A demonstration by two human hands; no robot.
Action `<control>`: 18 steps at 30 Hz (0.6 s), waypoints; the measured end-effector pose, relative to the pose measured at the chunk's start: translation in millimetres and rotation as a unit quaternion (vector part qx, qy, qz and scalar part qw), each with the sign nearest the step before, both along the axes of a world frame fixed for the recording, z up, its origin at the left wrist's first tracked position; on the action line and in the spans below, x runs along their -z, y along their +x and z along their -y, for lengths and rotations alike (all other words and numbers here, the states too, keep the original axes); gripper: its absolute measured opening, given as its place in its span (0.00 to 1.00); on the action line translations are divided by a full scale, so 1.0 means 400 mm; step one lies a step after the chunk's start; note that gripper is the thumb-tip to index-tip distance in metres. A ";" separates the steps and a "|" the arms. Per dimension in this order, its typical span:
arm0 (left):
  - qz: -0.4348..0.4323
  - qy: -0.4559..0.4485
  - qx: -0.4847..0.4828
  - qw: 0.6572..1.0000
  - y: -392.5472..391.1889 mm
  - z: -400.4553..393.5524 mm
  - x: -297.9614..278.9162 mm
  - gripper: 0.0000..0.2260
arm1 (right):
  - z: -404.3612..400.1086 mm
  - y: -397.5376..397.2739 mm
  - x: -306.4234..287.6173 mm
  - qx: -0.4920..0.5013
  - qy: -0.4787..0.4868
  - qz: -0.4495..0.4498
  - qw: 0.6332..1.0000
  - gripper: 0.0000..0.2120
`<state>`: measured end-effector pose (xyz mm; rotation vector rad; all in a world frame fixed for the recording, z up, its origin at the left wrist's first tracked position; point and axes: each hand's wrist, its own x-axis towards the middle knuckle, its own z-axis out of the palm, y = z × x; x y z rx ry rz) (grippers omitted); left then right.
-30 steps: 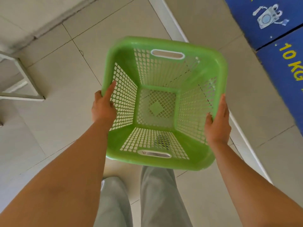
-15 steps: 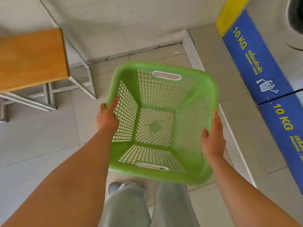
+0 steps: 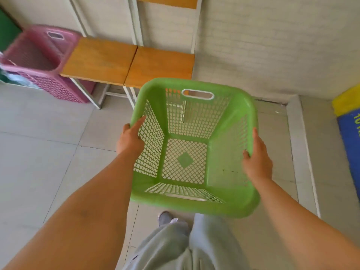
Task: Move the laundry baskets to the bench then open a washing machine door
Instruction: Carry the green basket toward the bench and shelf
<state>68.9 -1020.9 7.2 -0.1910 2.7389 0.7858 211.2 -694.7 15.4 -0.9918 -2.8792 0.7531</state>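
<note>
An empty green laundry basket (image 3: 229,190) hangs in the air in front of me, held by its two side rims. My left hand (image 3: 130,141) grips the left rim and my right hand (image 3: 257,160) grips the right rim. Ahead and to the left stands a wooden bench (image 3: 126,65) with two orange seat boards on a white metal frame, against the wall. A pink laundry basket (image 3: 39,55) sits at the bench's left end. The blue and yellow front of a washing machine (image 3: 350,129) shows at the right edge; its door is out of view.
Pale floor tiles lie between me and the bench. A raised white kerb (image 3: 298,145) runs along the floor in front of the washing machine. My grey trouser legs and one shoe (image 3: 164,218) show below the basket. A white brick wall stands behind the bench.
The view has swung up and to the left: the bench now lies ahead with the pink basket at its end, and the washing machines have slid to the right edge. Both hands still hold the green basket.
</note>
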 end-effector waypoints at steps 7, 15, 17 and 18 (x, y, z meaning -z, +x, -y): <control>-0.002 0.033 -0.165 0.986 -0.001 0.320 -0.018 0.37 | 0.245 -0.250 -0.013 -0.167 -0.003 -0.003 0.986 0.35; -0.027 0.017 -0.297 0.954 -0.055 0.565 -0.042 0.35 | 0.495 -0.561 -0.011 -0.305 -0.027 -0.019 0.952 0.37; -0.031 0.014 -0.328 0.944 -0.075 0.618 -0.052 0.35 | 0.559 -0.635 -0.016 -0.338 -0.026 -0.018 0.941 0.36; -0.030 0.012 -0.341 0.939 -0.086 0.643 -0.056 0.36 | 0.589 -0.672 -0.019 -0.352 -0.028 -0.019 0.935 0.36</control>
